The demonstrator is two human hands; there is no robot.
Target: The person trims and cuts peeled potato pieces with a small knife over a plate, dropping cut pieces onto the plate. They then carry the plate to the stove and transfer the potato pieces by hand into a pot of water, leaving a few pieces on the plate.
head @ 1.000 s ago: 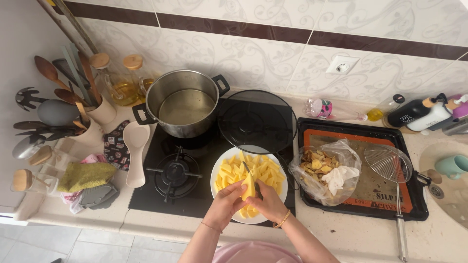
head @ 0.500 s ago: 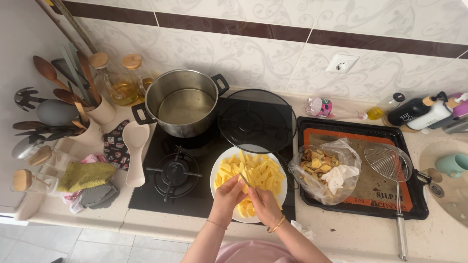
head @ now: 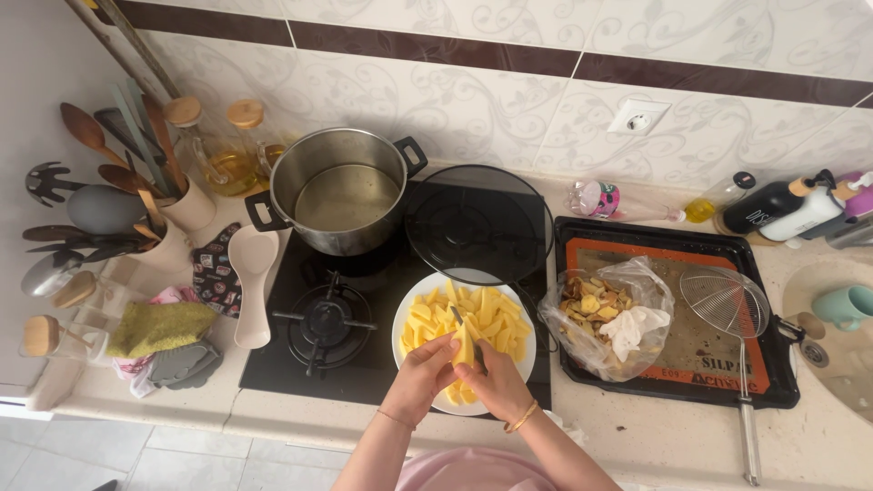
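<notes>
My left hand [head: 419,377] pinches a yellow potato piece [head: 464,346] above the near side of a white plate [head: 405,314] heaped with cut potato sticks [head: 477,314]. My right hand [head: 491,386] grips a small knife [head: 457,319] whose blade lies against that piece and points away from me. Both hands meet over the plate at the stove's front edge.
A steel pot [head: 341,191] with liquid and a glass lid [head: 477,223] sit on the black hob [head: 318,327]. Right of the plate a dark tray [head: 773,382] holds a bag of peelings [head: 605,314] and a wire skimmer [head: 727,309]. Utensil jars [head: 173,218] stand left; a sink [head: 837,345] lies right.
A second ago a potato piece stood upright between my hands; half a second ago the hands were lower with the piece hidden; now a piece is raised again against the blade.
</notes>
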